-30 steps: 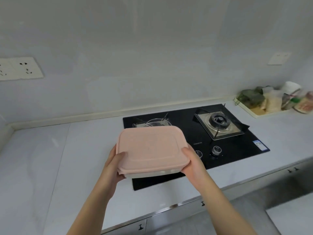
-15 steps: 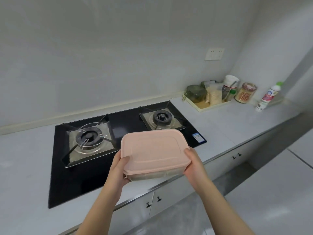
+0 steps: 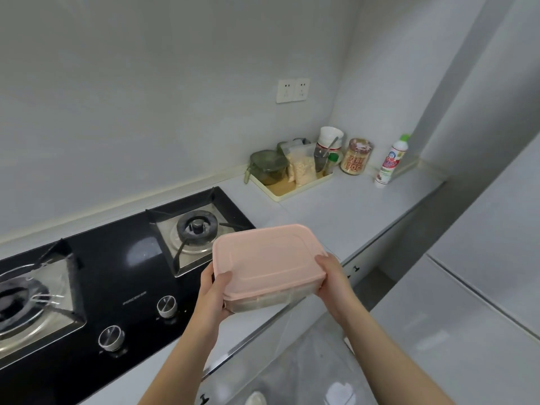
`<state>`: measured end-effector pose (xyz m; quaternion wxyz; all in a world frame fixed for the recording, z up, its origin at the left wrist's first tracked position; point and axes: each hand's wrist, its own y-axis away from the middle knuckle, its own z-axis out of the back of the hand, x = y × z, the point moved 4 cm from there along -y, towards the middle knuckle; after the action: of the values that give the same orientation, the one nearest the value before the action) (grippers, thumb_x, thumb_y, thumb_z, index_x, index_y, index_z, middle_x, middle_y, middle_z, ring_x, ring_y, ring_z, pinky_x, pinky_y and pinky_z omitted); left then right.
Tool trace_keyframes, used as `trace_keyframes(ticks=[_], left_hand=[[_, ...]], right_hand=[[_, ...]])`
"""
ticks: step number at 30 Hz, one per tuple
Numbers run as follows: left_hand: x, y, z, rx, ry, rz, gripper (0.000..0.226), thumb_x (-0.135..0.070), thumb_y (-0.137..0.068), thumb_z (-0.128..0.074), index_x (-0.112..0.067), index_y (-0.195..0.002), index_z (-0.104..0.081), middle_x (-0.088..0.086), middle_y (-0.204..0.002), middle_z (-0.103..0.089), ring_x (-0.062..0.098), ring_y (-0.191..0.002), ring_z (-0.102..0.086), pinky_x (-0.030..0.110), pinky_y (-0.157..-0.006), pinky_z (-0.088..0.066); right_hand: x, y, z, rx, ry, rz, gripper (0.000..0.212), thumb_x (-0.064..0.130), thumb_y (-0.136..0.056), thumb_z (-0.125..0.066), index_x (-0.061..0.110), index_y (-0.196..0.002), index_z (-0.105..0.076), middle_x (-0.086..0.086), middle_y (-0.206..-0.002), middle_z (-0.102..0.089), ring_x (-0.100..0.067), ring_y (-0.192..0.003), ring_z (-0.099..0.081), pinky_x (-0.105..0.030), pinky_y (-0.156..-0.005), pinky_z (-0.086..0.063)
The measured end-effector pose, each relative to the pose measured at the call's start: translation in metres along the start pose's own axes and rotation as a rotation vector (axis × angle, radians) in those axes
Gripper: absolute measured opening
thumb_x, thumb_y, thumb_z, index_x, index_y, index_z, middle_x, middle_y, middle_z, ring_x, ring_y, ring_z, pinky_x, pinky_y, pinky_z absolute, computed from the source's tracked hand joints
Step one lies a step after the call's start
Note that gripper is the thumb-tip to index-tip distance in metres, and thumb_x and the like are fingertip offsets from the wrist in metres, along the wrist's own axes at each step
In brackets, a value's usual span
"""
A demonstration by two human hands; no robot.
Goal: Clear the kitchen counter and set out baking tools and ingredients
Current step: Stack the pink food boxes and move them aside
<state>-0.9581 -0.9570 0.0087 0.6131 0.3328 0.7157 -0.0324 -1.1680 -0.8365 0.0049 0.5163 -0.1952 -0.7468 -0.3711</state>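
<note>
Pink-lidded container (image 3: 268, 258) hangs above the counter's (image 3: 350, 206) front edge. The left hand (image 3: 214, 296) and right hand (image 3: 333, 279) grip its ends, thumbs on the lid. Fingers beneath are hidden and the contents are indistinct.

Both our bare forearms rise from the bottom edge toward the middle of the frame. Our left hand (image 3: 214, 293) grips the near left corner of the pink-lidded container (image 3: 268, 258), thumb on the lid; our right hand (image 3: 333, 277) clasps its right end, thumb on top.
</note>
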Motion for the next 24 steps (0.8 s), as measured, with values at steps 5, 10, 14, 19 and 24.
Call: trace_keyframes(ticks=[5,10,14,19,24], left_hand=[[-0.006,-0.059,-0.058,0.050,0.020,0.031,0.047,-0.027,-0.094,-0.053,-0.033,-0.138,-0.039,-0.001,-0.121,-0.060,0.024,-0.108,-0.060,0.051,-0.088,-0.054],[-0.016,-0.113,-0.107,0.094,-0.044,0.024,0.048,-0.021,-0.097,-0.045,-0.034,-0.143,-0.037,-0.004,-0.129,-0.056,0.022,-0.113,-0.055,0.044,-0.088,-0.051],[-0.006,-0.145,-0.136,0.046,-0.099,0.034,0.049,-0.027,-0.100,-0.042,-0.032,-0.147,-0.030,-0.001,-0.138,-0.049,0.026,-0.124,-0.047,0.046,-0.103,-0.041],[0.012,-0.189,-0.177,-0.110,-0.220,0.061,0.048,-0.033,-0.101,-0.036,-0.027,-0.148,-0.030,0.000,-0.134,-0.047,0.028,-0.126,-0.044,0.035,-0.096,-0.035],[0.032,-0.220,-0.222,-0.195,-0.224,0.107,0.047,-0.034,-0.101,-0.033,-0.022,-0.147,-0.033,0.007,-0.139,-0.047,0.030,-0.123,-0.045,0.035,-0.093,-0.035]], right_hand=[[0.038,-0.064,0.039,-0.072,0.041,0.012,0.044,0.037,-0.084,-0.052,0.020,-0.123,-0.057,-0.010,-0.123,-0.063,-0.027,-0.111,-0.058,-0.035,-0.075,-0.050],[0.056,-0.115,0.067,-0.094,0.015,0.005,0.028,0.024,-0.098,-0.043,0.021,-0.119,-0.062,-0.001,-0.111,-0.067,-0.019,-0.103,-0.058,-0.033,-0.084,-0.048],[0.059,-0.146,0.081,-0.099,0.016,-0.038,0.030,0.020,-0.101,-0.037,0.023,-0.119,-0.061,0.003,-0.112,-0.068,-0.015,-0.104,-0.059,-0.028,-0.083,-0.047],[0.073,-0.203,0.105,-0.089,0.070,-0.012,0.038,0.003,-0.097,-0.035,0.020,-0.119,-0.060,0.001,-0.116,-0.067,-0.015,-0.107,-0.060,-0.029,-0.083,-0.048],[0.079,-0.266,0.144,-0.068,0.159,-0.033,0.041,0.002,-0.098,-0.035,0.015,-0.128,-0.058,-0.002,-0.125,-0.062,-0.021,-0.117,-0.055,-0.034,-0.096,-0.044]])
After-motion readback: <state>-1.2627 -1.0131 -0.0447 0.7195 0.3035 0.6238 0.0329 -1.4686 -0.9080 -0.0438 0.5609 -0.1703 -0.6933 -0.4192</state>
